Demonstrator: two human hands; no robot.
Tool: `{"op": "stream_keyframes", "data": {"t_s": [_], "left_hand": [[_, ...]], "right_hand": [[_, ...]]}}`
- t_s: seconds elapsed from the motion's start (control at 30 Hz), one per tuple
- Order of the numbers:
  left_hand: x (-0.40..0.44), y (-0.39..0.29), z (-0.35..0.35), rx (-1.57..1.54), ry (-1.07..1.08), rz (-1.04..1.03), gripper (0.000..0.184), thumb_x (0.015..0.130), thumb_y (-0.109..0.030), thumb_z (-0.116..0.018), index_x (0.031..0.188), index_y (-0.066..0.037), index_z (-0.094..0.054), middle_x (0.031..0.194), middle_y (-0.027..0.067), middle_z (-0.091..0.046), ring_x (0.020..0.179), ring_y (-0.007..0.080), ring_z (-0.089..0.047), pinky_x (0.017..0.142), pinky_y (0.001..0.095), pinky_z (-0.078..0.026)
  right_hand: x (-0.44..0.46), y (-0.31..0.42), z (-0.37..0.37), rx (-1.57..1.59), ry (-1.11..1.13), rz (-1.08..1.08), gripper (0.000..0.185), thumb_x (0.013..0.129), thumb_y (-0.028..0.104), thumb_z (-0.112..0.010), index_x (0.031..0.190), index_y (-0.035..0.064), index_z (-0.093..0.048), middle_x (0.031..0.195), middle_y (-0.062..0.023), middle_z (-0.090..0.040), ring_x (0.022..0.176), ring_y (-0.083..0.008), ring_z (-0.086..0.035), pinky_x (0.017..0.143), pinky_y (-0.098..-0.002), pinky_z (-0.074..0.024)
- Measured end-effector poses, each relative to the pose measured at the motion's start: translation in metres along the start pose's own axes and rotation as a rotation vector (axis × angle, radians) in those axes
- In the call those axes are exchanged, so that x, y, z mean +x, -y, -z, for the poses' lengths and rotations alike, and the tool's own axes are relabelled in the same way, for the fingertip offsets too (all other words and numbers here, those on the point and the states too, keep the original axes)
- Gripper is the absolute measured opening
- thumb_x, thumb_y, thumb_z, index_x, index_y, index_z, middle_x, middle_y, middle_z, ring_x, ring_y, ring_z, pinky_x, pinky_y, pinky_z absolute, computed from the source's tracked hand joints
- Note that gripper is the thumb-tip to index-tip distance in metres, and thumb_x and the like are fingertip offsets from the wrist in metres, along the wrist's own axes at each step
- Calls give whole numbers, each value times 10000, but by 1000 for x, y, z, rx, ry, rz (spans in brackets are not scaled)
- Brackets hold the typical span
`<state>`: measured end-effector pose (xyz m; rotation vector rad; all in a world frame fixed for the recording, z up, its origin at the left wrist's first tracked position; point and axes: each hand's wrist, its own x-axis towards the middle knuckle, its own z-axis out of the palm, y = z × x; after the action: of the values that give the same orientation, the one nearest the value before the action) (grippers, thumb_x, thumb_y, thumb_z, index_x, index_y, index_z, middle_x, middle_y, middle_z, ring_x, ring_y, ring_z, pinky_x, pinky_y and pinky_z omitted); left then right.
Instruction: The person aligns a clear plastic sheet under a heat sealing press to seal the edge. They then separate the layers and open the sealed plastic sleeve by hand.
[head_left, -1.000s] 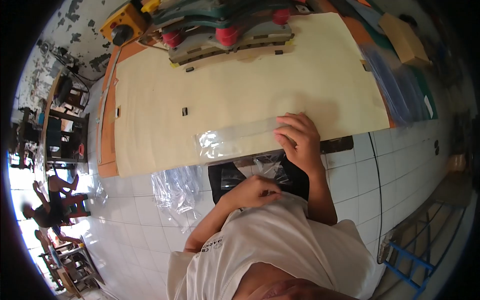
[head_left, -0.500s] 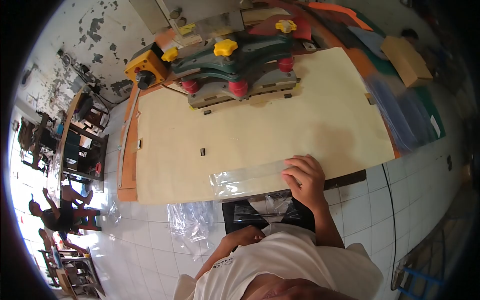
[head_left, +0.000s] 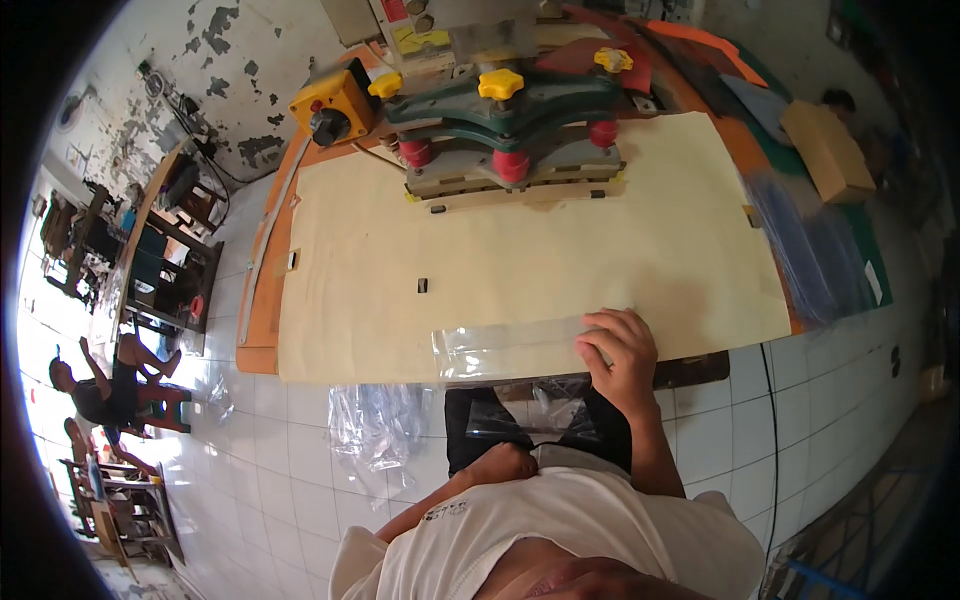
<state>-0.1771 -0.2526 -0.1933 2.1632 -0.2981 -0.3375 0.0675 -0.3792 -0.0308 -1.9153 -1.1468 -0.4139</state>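
Observation:
My right hand (head_left: pixel 622 358) rests at the front edge of the cream-covered work board (head_left: pixel 350 330), with thumb and fingers pinched on the right end of a clear plastic strip (head_left: pixel 500 350). The strip lies nearly flat along that edge, its left part shining. Low by my waist, my left hand (head_left: pixel 505 462) is curled closed, and whatever it may hold is hidden. Clear plastic pieces (head_left: pixel 490 418) lie over my lap, just above the left hand.
A press with yellow knobs (head_left: pixel 500 85) and red cushions stands at the back of the board, beside a yellow switch box (head_left: pixel 330 108). Clear sheets (head_left: pixel 805 250) and a cardboard box (head_left: pixel 828 150) sit at right. More plastic (head_left: pixel 375 420) hangs at the front left. Another person (head_left: pixel 95 390) sits far left.
The camera view has tilted slightly, shifting the board and press in the picture. My right hand keeps its pinch on the plastic strip; my left hand stays low and closed.

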Motion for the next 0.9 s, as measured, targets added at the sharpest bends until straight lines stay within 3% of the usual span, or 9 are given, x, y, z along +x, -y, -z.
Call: {"op": "stream_keyframes", "data": {"t_s": [0.17, 0.27, 0.47, 0.53, 0.6, 0.67, 0.77, 0.9], "left_hand": [[1, -8, 9, -123, 77, 122, 117, 845, -130, -646, 859, -53, -733, 868, 145, -726, 802, 340, -698, 727, 418, -557], [1, -23, 36, -176, 272, 168, 170, 854, -116, -649, 983, -76, -753, 892, 149, -734, 866, 320, -709, 772, 404, -550], [-4, -98, 126, -278, 243, 112, 149, 883, -72, -645, 991, -21, -735, 888, 133, -728, 831, 280, -708, 742, 352, -557], [-6, -120, 158, -325, -232, -258, 174, 830, -21, -667, 997, -15, -713, 874, 114, -726, 767, 284, -702, 692, 344, -551], [-5, -114, 171, -21, -733, -330, 163, 808, 28, -674, 964, -7, -706, 850, 107, -724, 711, 284, -692, 646, 332, -542], [3, -112, 190, 202, -928, -192, 131, 808, -2, -686, 936, -26, -705, 864, 110, -706, 757, 283, -681, 684, 364, -536], [19, -103, 207, 442, -999, -18, 140, 795, -44, -707, 935, -40, -707, 920, 91, -679, 859, 283, -649, 765, 394, -513], [26, -82, 204, 435, -985, 18, 204, 777, -76, -732, 978, -47, -722, 1015, 93, -659, 946, 300, -608, 838, 403, -489]], "right_hand": [[1, 1, 1, -13, 9, 20, 60, 803, 130, -725, 813, 91, -681, 994, -55, -700, 1007, -290, -648, 930, -448, -469], [0, 0, 1, -5, 21, 23, 59, 804, 127, -726, 828, 91, -685, 1003, -54, -698, 1010, -294, -647, 932, -448, -469], [0, 1, 0, 20, 37, -32, 37, 809, 65, -705, 845, 73, -709, 1025, -67, -704, 1044, -300, -635, 948, -438, -465], [0, 2, 1, 11, 44, -37, 47, 813, 52, -694, 851, 72, -713, 1026, -66, -704, 1045, -295, -632, 944, -430, -465], [2, 2, 4, -3, 114, -56, 64, 815, 39, -683, 862, 66, -715, 1035, -66, -705, 1042, -290, -629, 943, -415, -459], [9, -3, 12, 5, 208, -45, 95, 808, 42, -695, 895, 74, -714, 1076, -62, -693, 1059, -288, -620, 960, -421, -446], [21, -2, 20, -50, 305, -23, 169, 790, 58, -726, 956, 82, -708, 1152, -66, -671, 1078, -288, -608, 972, -429, -437], [38, -4, 32, -215, 362, 27, 348, 745, 128, -795, 1068, 77, -676, 1177, -80, -646, 1060, -290, -609, 916, -426, -473]]}}
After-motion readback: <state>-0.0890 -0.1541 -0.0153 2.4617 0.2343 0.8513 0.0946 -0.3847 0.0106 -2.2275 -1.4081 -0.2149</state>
